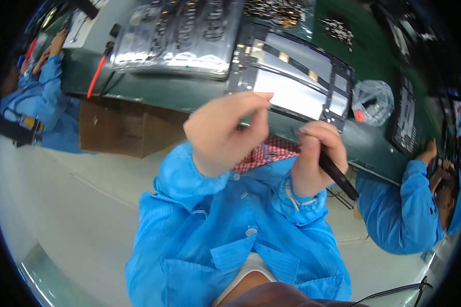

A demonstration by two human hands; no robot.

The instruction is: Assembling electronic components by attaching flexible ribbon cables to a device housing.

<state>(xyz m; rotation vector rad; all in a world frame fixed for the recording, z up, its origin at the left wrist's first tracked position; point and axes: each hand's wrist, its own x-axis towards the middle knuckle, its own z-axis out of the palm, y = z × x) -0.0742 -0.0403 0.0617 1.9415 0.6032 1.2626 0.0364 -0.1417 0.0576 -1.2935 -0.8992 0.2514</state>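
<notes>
In front of my body, at the near edge of the bench, both hands are raised. My left hand is closed, thumb and forefinger together; a small shiny bit shows by its curled fingers, too unclear to name. Between the fingers of my right hand is a slim black-handled tool, its handle slanting down to the right and its tip not clear. Just beyond the hands lies a flat tablet-like assembly with silver plates, a black frame and dark strips. Neither hand visibly touches it.
Stacked clear plastic trays stand left of the assembly. Small metal parts lie behind it. A clear plastic bag and a black strip-like part are at right. A cardboard box sits below; co-workers flank me.
</notes>
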